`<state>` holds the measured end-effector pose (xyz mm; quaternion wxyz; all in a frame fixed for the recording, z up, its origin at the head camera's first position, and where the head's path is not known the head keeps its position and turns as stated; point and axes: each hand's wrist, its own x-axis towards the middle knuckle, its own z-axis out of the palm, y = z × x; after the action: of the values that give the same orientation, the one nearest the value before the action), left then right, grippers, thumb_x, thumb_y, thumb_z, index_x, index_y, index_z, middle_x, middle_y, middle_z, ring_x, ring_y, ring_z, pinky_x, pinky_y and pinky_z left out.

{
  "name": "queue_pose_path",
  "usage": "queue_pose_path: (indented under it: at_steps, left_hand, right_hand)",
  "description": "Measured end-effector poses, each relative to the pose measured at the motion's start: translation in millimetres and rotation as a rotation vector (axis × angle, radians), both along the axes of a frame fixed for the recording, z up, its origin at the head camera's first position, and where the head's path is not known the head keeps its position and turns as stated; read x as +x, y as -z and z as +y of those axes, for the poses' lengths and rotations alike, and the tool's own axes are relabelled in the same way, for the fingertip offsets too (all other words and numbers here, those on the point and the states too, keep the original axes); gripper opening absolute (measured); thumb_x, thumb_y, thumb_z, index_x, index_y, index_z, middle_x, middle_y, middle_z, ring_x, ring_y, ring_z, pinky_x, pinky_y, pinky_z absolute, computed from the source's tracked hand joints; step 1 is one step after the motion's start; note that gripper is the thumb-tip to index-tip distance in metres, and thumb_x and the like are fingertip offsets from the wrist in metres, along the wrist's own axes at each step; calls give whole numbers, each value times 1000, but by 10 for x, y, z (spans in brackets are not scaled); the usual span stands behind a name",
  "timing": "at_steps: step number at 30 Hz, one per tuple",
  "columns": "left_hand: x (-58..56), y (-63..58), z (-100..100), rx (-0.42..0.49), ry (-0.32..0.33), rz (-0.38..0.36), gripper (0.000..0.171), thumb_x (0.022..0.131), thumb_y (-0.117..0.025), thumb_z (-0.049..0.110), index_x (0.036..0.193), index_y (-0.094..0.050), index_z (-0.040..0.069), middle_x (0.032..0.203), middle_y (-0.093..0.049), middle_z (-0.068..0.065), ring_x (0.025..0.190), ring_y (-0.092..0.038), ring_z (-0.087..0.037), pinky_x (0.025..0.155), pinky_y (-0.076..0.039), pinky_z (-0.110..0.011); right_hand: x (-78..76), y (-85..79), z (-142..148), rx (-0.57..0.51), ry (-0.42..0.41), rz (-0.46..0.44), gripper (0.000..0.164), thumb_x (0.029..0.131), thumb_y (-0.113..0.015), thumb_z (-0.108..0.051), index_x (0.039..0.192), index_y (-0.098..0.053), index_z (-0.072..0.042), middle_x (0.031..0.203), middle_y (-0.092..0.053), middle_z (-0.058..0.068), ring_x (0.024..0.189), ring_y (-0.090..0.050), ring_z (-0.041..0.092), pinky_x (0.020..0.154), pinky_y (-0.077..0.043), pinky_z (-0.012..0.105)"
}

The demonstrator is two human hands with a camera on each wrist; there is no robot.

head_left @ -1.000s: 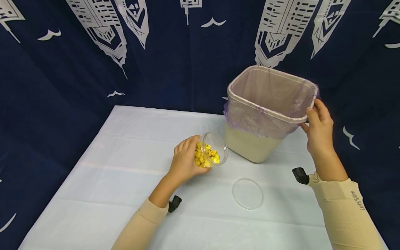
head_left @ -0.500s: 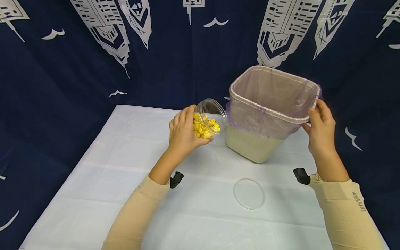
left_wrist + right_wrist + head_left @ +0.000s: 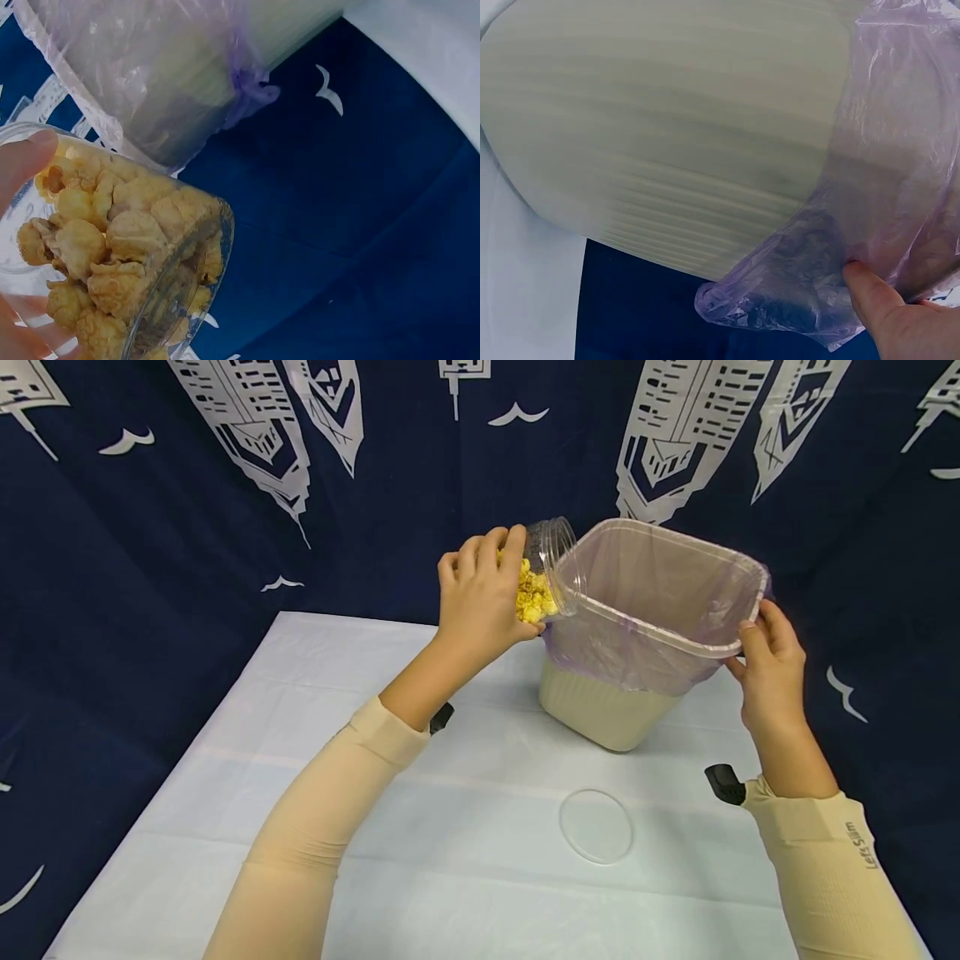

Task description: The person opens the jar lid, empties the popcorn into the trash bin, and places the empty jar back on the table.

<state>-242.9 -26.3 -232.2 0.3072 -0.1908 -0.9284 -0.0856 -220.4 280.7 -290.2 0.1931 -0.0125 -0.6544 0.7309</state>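
Note:
My left hand [image 3: 483, 597] grips a clear plastic jar [image 3: 558, 556] of yellow popcorn [image 3: 534, 595]. The jar lies tilted on its side, its mouth at the left end of the trash bin's rim. Popcorn fills the lower part of the jar in the left wrist view [image 3: 112, 240]. My right hand [image 3: 776, 689] holds the right corner of the cream trash bin [image 3: 607, 702], thumb on the rim and fingers around it. A thin purple bag [image 3: 630, 652] lines the bin and folds over its rim. In the right wrist view the thumb presses the bag [image 3: 900, 135].
A clear round lid or ring [image 3: 596, 827] lies on the white-covered table [image 3: 465, 877] in front of the bin. Behind the table hangs a dark blue curtain [image 3: 420, 485] with white building prints. The bin stands near the table's far right edge.
My left hand has carried the popcorn jar up and then rightward, from low beside the bin to its rim, tilting it further. The right hand and the bin have stayed in place.

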Motion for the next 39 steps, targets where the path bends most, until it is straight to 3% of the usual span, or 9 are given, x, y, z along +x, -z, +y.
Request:
queue_pose_path:
  at_steps: [6,14,17,20,23,29,35,39]
  left_hand:
    - [-82,-122,170,-157,-48,85,100,54,-79,52,132,-31,11,130,-39,-10,116,-34,-27,91,-25,-45]
    - [-209,-187,344,-232,-53,268,81,61,-75,35,129,-39,12,125,-45,-10,113,-37,-28,91,-25,-49]
    - [-246,-187,414,-256,-52,334,60,74,-62,25,128,-41,12,124,-46,-11,113,-38,-29,92,-26,-51]
    - [-281,-161,489,-276,-53,421,37,88,-38,13,125,-44,13,122,-48,-10,113,-40,-29,93,-28,-52]
    - [-318,-132,559,-285,-52,517,42,92,-19,4,122,-46,13,120,-49,-9,113,-42,-27,93,-29,-50]
    - [-400,-118,643,-379,-60,661,43,94,-15,1,121,-47,14,119,-48,-7,111,-43,-25,94,-29,-49]
    - [-455,-154,691,-555,-42,756,43,94,-13,-1,121,-43,13,121,-47,-9,112,-42,-25,95,-29,-48]
    - [-470,-200,699,-744,15,768,46,92,-9,-5,126,-37,9,127,-42,-12,117,-39,-27,97,-27,-48]
  right_hand:
    - [9,-4,1,18,-5,11,49,94,-45,-20,140,-30,-12,141,-30,11,124,-33,21,98,-22,40]
    - [13,-15,-6,11,-14,6,50,94,-46,-21,140,-29,-14,142,-28,9,126,-31,21,97,-23,37]
    - [5,-12,-6,6,-14,6,49,94,-46,-21,140,-30,-14,142,-28,9,126,-31,21,97,-22,37]
    - [3,-3,-6,-3,-7,2,49,94,-46,-21,139,-31,-14,141,-29,9,125,-32,21,97,-22,39]
    - [7,1,-3,-16,-3,5,47,94,-47,-20,138,-33,-14,140,-31,10,124,-33,21,97,-21,40]
    - [6,2,1,-29,-9,25,45,93,-47,-20,137,-36,-14,138,-32,12,123,-34,21,96,-23,38]
    - [3,10,3,-18,-21,25,47,94,-46,-20,138,-33,-14,140,-30,11,125,-32,21,95,-23,36]
    - [6,14,0,-15,-16,18,46,94,-46,-20,138,-34,-14,140,-31,10,125,-32,21,96,-23,37]
